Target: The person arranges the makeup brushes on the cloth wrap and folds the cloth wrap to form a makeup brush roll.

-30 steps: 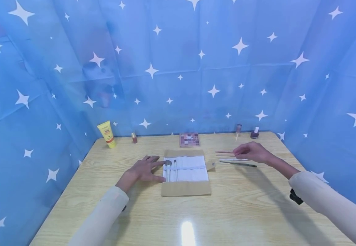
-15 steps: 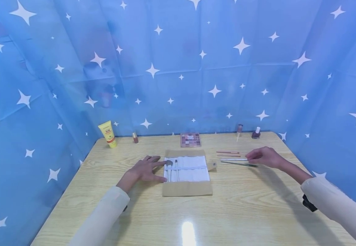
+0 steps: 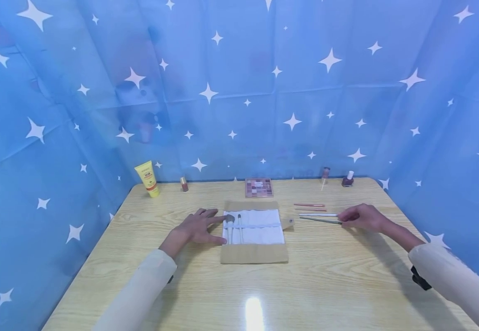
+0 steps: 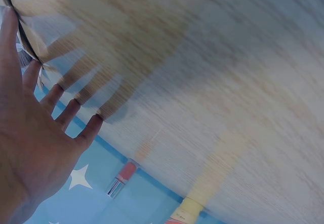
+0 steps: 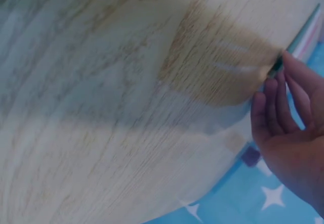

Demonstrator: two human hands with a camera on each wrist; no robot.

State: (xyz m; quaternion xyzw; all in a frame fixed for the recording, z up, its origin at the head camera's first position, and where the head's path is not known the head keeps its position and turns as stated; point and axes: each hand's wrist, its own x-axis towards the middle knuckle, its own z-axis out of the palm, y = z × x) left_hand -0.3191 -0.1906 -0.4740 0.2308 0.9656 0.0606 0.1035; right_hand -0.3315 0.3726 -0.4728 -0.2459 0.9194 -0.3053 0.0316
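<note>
A tan brush roll (image 3: 254, 254) lies unfolded on the table, its white pockets facing up. A fluffy makeup brush (image 3: 230, 225) and a thinner makeup brush (image 3: 240, 230) sit in its left pockets. My left hand (image 3: 200, 227) rests at the roll's left edge with fingers spread, thumb and index finger touching it. To the right of the roll, my right hand (image 3: 363, 217) pinches the near end of a slim dark green makeup brush (image 5: 304, 34) between thumb and fingers. Just behind it lies a white brush (image 3: 318, 214), and two thin pink brushes (image 3: 309, 205) lie farther back.
Along the back edge stand a yellow tube (image 3: 147, 179), a small gold-capped bottle (image 3: 184, 184), an eyeshadow palette (image 3: 259, 188), a lip gloss tube (image 3: 325, 174) and a dark nail polish bottle (image 3: 348, 179). The roll's snap tab (image 3: 288, 223) sticks out rightward. A starry blue curtain (image 3: 239, 92) surrounds the table.
My right hand has moved from the pink brushes, rightward and nearer past the white brush, to the dark green brush's end. My left hand stays on the roll's edge.
</note>
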